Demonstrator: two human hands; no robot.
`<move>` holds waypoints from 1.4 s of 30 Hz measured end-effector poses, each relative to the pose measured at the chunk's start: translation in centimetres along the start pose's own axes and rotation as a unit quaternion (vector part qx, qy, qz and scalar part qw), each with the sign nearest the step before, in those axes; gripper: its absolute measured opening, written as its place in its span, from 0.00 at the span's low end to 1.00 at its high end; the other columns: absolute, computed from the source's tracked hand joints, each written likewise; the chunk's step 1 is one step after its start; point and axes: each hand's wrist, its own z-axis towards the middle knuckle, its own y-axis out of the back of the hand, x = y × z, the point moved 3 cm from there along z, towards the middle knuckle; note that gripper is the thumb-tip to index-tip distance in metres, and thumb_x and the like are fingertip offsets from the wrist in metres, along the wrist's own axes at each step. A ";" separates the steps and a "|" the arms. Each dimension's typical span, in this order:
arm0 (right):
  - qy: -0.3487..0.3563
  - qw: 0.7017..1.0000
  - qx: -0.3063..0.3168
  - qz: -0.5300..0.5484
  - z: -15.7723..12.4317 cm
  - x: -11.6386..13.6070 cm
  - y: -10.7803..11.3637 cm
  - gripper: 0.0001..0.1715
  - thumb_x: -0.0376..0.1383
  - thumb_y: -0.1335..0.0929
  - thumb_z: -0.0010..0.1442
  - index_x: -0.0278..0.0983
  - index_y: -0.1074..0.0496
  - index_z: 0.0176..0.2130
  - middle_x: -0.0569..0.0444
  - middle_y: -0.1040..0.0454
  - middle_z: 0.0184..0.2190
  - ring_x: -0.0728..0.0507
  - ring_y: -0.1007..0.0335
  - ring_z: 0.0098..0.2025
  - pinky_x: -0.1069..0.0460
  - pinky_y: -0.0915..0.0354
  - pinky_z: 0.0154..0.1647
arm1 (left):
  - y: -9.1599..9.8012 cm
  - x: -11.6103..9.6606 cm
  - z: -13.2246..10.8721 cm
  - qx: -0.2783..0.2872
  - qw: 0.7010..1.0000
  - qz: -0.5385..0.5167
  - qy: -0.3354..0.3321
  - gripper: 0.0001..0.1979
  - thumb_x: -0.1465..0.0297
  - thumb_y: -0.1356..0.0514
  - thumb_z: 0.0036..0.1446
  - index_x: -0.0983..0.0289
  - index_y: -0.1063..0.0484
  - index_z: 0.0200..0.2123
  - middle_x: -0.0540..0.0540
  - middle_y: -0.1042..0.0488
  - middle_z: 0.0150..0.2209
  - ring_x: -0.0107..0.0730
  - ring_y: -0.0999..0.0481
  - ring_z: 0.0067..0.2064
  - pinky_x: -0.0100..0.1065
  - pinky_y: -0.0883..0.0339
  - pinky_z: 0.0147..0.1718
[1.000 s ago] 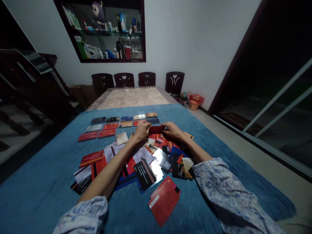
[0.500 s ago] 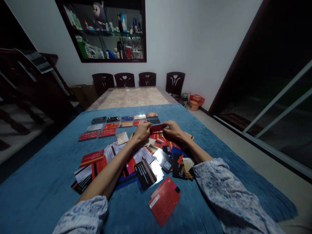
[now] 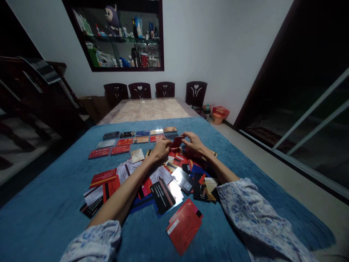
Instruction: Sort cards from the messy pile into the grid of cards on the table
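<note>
- Left hand (image 3: 161, 149): fingers curled, pinching the near end of a red card (image 3: 177, 142).
- Right hand (image 3: 194, 142): fingers bent, fingertips on the card's far end and top edge; card lifted and tilted between the two hands.
- Red card: held just above the far edge of the loose card pile (image 3: 163, 182), apart from the blue cloth (image 3: 49, 203).
- Just beyond the red card: neat rows of cards (image 3: 128, 140), red and dark ones laid side by side, running off to its left.
- Nearer than the red card: the pile, scattered and overlapping, both forearms across it; one large red card (image 3: 184, 225) alone at the near edge.
- Far beyond the red card: bare marble tabletop (image 3: 147, 109), then four dark chairs (image 3: 155, 90) against the wall.
</note>
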 end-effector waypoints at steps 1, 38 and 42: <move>0.000 1.000 0.005 0.003 0.0 0.2 -0.1 0.10 0.32 0.35 0.60 0.37 0.26 0.41 0.49 0.21 0.40 0.42 0.29 0.42 0.48 0.37 0.47 | 0.0 0.0 0.0 0.005 1.000 -0.001 -0.004 0.13 0.79 0.44 0.55 0.63 0.20 0.35 0.57 0.25 0.37 0.41 0.29 0.48 0.41 0.35 0.51; 0.063 0.967 0.074 -0.237 -1.2 2.7 -0.7 0.17 0.36 0.34 0.64 0.38 0.27 0.52 0.45 0.20 0.45 0.37 0.37 0.47 0.45 0.48 0.48 | 0.7 0.3 -0.1 -0.028 0.997 0.018 0.067 0.13 0.79 0.42 0.51 0.64 0.24 0.39 0.56 0.22 0.36 0.42 0.28 0.45 0.42 0.33 0.49; 0.050 0.959 0.096 -0.261 -1.4 2.6 -0.9 0.22 0.36 0.34 0.63 0.40 0.29 0.56 0.44 0.22 0.46 0.36 0.37 0.48 0.45 0.47 0.47 | 0.7 0.0 -0.5 -0.029 0.997 0.030 0.062 0.20 0.81 0.43 0.49 0.62 0.27 0.46 0.56 0.23 0.37 0.44 0.28 0.46 0.42 0.34 0.48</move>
